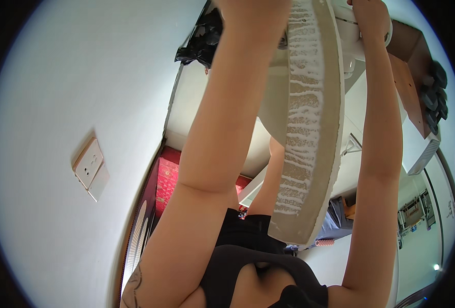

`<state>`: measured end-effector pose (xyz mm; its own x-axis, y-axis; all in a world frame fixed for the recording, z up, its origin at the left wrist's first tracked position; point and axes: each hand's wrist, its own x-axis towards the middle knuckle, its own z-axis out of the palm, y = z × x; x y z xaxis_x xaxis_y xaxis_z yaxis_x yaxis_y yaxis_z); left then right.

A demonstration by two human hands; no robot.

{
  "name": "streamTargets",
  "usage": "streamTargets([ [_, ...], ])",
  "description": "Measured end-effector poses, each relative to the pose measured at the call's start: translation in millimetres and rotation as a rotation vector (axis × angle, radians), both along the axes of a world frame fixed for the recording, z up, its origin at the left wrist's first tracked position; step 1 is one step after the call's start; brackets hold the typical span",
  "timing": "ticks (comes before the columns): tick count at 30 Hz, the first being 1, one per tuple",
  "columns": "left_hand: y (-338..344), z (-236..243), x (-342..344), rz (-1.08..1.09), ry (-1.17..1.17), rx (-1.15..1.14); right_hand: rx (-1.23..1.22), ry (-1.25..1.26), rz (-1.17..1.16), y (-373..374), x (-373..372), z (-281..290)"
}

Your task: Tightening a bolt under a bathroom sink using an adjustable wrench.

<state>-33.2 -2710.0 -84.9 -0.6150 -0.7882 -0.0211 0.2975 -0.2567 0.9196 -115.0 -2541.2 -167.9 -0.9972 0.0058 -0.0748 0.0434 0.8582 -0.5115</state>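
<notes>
My left hand (255, 11) reaches up to the top edge, where its fingers are cut off and blurred. Close to its right hangs a long, curved beige slab (333, 102) with a rough band of white, foam-like streaks down its length. The slab's lower end comes down in front of my chest. Higher on the right, my right hand (373, 14) is raised against a white rounded fixture (346, 28). Its fingers bend at the top edge; what they grip is partly out of the picture.
At the left is a pale wall with a socket plate (90, 163). Black plastic bags (201, 41) hang beyond my left arm. Red patterned fabric (167, 179) lies low behind that arm. A brown box-like cabinet (407, 72) with dark objects on it stands right of my right arm.
</notes>
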Motion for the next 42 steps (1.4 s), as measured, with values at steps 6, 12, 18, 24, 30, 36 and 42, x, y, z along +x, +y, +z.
streamTargets([
  [6,-19.1,-28.0,-39.1,-0.077,-0.106,-0.028,-0.018,-0.005,-0.011,-4.6,3.1,-1.0],
  [12,-49.9,-82.9,-72.0,-0.024,-0.455,-0.021,-0.077,-0.083,-0.043,5.3,-2.6,-17.1],
  [18,-52.6,-150.6,-99.7,-0.110,-0.688,0.126,-0.268,-0.077,-0.067,3.3,-5.8,-24.2],
  [24,-44.2,-271.3,-107.5,-0.627,-0.873,-1.087,-0.346,-0.087,-0.078,8.5,-8.3,-23.0],
  [30,-35.5,-300.7,-123.5,-0.718,-1.115,-0.812,-0.334,-0.100,-0.137,2.2,-8.0,-27.4],
  [36,-70.5,-296.8,-70.9,-0.111,-0.966,0.610,-0.299,-0.061,-0.141,13.0,-8.4,-28.4],
  [42,-127.1,-233.6,0.0,-0.096,-0.555,1.170,-0.180,0.049,-0.212,0.2,-5.5,-23.4],
])
